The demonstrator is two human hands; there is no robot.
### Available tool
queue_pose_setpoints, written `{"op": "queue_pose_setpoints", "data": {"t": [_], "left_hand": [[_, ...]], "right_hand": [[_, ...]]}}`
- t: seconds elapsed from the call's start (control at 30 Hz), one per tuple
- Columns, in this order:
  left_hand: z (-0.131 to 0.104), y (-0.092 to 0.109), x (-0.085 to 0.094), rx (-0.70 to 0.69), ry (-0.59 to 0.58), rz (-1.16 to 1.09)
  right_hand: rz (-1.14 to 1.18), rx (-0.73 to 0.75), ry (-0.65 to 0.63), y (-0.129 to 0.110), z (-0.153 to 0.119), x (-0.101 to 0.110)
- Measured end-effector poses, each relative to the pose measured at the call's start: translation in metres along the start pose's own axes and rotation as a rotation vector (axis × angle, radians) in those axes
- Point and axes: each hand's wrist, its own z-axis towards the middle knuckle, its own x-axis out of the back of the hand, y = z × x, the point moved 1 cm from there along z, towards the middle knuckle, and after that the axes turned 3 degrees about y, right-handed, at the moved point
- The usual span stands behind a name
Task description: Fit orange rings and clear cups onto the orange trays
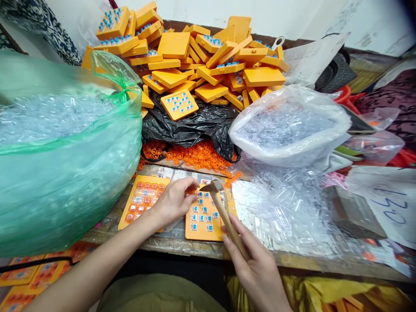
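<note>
My right hand (253, 260) grips the wooden handle of a small hammer (227, 216). The hammer's metal head is over the upper part of an orange panel (204, 234), which carries rows of small clear pieces with blue centres. At that panel's upper left is my left hand (177, 199), thumb and fingers bent together; anything between them is hidden. Under and beyond my left wrist lies a second orange panel (130, 221), fitted with orange rings and clear caps. My left hand and forearm cover part of it.
A green bag (81, 186) of clear plastic parts bulges at left. At right stand a white bag (289, 151) and a loose heap of clear parts (286, 208). Orange rings (201, 156) lie behind the panels, below a pile of orange panels (175, 45) on black plastic.
</note>
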Motion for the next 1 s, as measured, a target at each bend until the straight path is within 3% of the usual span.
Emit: {"op": "queue_pose_setpoints", "data": {"t": [0.1,0.27,0.43,0.53,0.7,0.87,1.0], "left_hand": [[0.001,0.002,0.0,-0.003,0.013,0.032],[0.0,0.002,-0.002,0.013,0.006,0.078],[-0.001,0.0,-0.002,0.13,0.036,-0.028],[0.0,0.001,-0.003,0.152,0.042,-0.049],[0.002,0.001,-0.003,0.143,0.03,-0.034],[0.006,-0.006,-0.005,0.236,0.016,-0.113],[0.007,-0.012,-0.007,0.275,0.006,-0.17]], "right_hand": [[0.001,0.024,0.014,-0.002,0.001,0.002],[-0.051,0.105,-0.077,-0.005,0.007,-0.001],[0.025,0.164,-0.049,-0.014,0.011,0.003],[0.029,0.17,-0.009,-0.014,0.01,0.004],[-0.005,0.171,-0.084,-0.006,0.008,0.001],[0.009,0.16,-0.032,-0.01,0.01,0.002],[0.031,0.088,-0.117,-0.006,0.008,0.0]]}}
